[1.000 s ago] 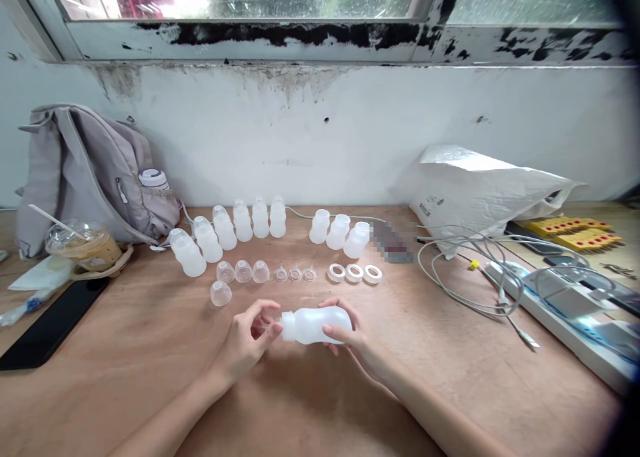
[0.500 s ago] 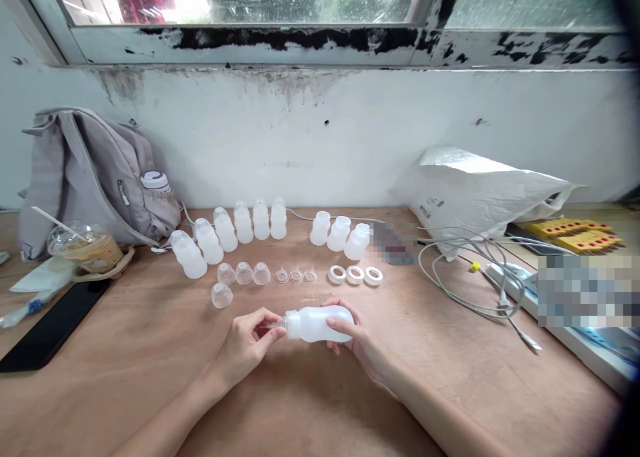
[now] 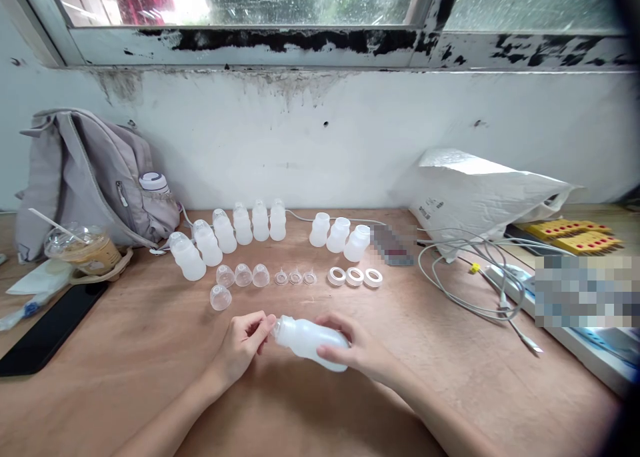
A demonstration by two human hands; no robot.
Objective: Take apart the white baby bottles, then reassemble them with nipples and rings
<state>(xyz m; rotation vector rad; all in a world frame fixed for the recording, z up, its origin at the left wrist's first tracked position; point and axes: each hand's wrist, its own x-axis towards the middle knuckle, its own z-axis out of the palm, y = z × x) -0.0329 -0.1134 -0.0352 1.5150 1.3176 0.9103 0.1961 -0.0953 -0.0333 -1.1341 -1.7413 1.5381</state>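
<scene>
A frosted baby bottle (image 3: 306, 340) lies tilted in the air over the table, its neck pointing up and left. My right hand (image 3: 357, 345) is wrapped round its base end. At the neck, my left hand (image 3: 244, 340) pinches a clear nipple (image 3: 275, 330); the fingers hide most of it. Beyond the hands, several clear domed caps (image 3: 243, 275) sit at left, three clear nipples (image 3: 295, 277) in the middle and three white collar rings (image 3: 355, 276) at right. Three open bottles (image 3: 339, 235) stand behind the rings. Several capped bottles (image 3: 223, 232) form a curved row at back left.
At left are a grey backpack (image 3: 95, 170), an iced drink cup (image 3: 93, 252) and a black phone (image 3: 53, 327). To the right lie a looped white cable (image 3: 450, 297), a white plastic bag (image 3: 480, 190) and a power strip (image 3: 575, 337). The wall closes the table's back.
The bottle has turned from nearly level to slanting, its base end lower and nearer me. My left fingers have shifted slightly up and left, still at the nipple.
</scene>
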